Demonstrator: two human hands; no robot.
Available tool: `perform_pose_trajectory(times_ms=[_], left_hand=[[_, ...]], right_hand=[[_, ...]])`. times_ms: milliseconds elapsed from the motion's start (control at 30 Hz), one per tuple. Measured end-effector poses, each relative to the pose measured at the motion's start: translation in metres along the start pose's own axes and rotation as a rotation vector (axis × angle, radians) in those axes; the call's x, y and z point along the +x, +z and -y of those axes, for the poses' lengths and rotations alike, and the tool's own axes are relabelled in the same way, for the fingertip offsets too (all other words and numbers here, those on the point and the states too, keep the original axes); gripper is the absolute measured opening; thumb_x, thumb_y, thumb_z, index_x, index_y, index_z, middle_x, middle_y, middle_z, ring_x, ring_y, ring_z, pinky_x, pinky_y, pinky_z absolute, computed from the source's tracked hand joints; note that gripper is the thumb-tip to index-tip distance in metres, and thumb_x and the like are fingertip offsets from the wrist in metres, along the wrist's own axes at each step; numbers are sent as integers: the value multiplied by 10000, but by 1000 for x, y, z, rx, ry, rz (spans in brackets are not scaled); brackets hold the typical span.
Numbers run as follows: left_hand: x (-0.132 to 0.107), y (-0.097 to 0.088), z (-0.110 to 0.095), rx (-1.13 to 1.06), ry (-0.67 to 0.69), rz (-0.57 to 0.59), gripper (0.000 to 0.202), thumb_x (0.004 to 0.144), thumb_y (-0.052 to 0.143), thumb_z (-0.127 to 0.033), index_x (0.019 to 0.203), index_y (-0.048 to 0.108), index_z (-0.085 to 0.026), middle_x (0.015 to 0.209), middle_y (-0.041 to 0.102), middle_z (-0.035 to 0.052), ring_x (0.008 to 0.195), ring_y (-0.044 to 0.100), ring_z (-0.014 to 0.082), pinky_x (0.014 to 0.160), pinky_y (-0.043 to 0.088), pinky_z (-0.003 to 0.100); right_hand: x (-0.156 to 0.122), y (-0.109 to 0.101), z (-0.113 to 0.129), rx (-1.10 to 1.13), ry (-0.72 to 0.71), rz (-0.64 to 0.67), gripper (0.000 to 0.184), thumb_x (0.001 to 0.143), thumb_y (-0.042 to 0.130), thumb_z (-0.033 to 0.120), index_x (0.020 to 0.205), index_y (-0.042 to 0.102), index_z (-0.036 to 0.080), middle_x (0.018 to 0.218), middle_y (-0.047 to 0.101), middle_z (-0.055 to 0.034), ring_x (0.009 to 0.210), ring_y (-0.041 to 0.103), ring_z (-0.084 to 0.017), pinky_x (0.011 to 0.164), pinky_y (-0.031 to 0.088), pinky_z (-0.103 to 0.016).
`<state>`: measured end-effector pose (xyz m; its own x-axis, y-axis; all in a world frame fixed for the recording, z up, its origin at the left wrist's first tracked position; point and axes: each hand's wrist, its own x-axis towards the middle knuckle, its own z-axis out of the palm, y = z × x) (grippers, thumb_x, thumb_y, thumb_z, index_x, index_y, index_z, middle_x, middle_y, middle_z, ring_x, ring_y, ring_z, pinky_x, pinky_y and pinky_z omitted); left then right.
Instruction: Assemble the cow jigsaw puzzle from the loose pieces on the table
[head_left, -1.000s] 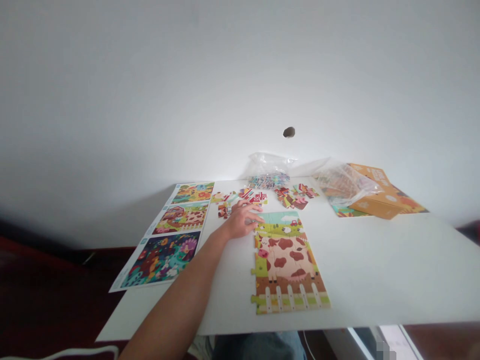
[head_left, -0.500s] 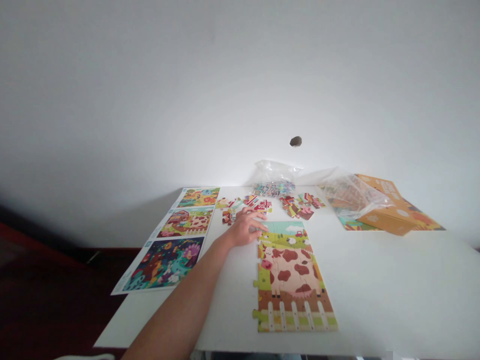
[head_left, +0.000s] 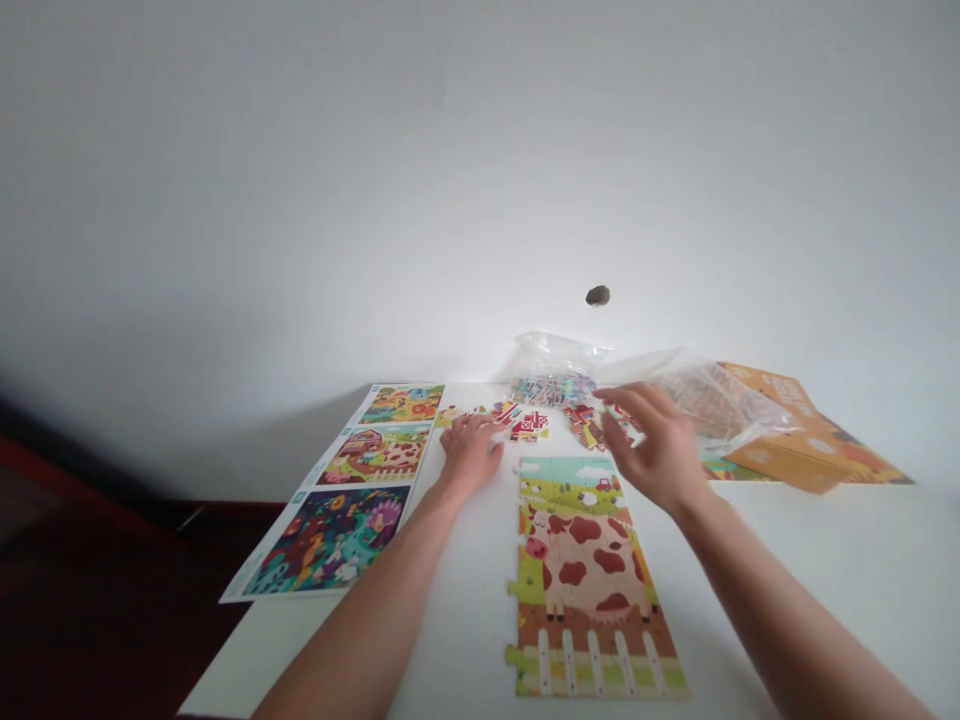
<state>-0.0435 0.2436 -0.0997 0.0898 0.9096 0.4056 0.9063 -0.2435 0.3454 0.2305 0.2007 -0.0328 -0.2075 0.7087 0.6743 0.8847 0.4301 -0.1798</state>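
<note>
A joined section of jigsaw puzzle (head_left: 592,570) with a cow, a fence and sheep lies flat on the white table. Beyond its upper left corner, my left hand (head_left: 471,450) rests over loose puzzle pieces (head_left: 531,426) with red barn parts, its fingers spread. It partly covers some of them. My right hand (head_left: 656,445) hovers at the upper right of the cow section, thumb and fingers apart with nothing between them. Behind it lies a second group of puzzle pieces (head_left: 583,425), partly hidden by the fingers.
A sheet with three pictures (head_left: 311,490) lies at the left table edge. At the back stands a clear bag of puzzle pieces (head_left: 553,385) against the white wall. Another clear bag (head_left: 724,405) lies on an orange box (head_left: 795,455) at the right.
My right hand has come into view from the right. My left hand has drawn back leftward from the cow section's top corner. The view has tilted up slightly.
</note>
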Motion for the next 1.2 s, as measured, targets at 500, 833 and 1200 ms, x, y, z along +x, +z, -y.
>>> perform_pose_trajectory(times_ms=[500, 833, 1200], left_hand=[[-1, 0, -3, -76, 155, 111, 271, 851, 619, -281, 1084, 747, -330, 1278, 677, -3, 1208, 462, 310, 1077, 276, 583], [-1, 4, 0, -13, 144, 128, 299, 868, 602, -332, 1141, 722, -353, 1318, 649, -10, 1234, 441, 342, 1063, 283, 589], [-1, 5, 1, -14, 167, 140, 325, 879, 587, -331, 1178, 712, -358, 1331, 645, -14, 1225, 455, 329, 1052, 315, 554]], right_hand=[[-18, 69, -39, -1, 417, 375, 328, 897, 603, 442, 1188, 680, 310, 1270, 601, -78, 1227, 470, -303, 1032, 328, -491], [-21, 67, -27, 17, 340, 428, 368, 909, 552, 336, 1259, 650, 280, 1423, 534, -69, 1302, 442, -307, 1042, 362, -483], [-18, 60, -19, -103, 541, 389, 452, 871, 578, 488, 1214, 658, 205, 1178, 639, -159, 1132, 570, -331, 962, 384, -487]])
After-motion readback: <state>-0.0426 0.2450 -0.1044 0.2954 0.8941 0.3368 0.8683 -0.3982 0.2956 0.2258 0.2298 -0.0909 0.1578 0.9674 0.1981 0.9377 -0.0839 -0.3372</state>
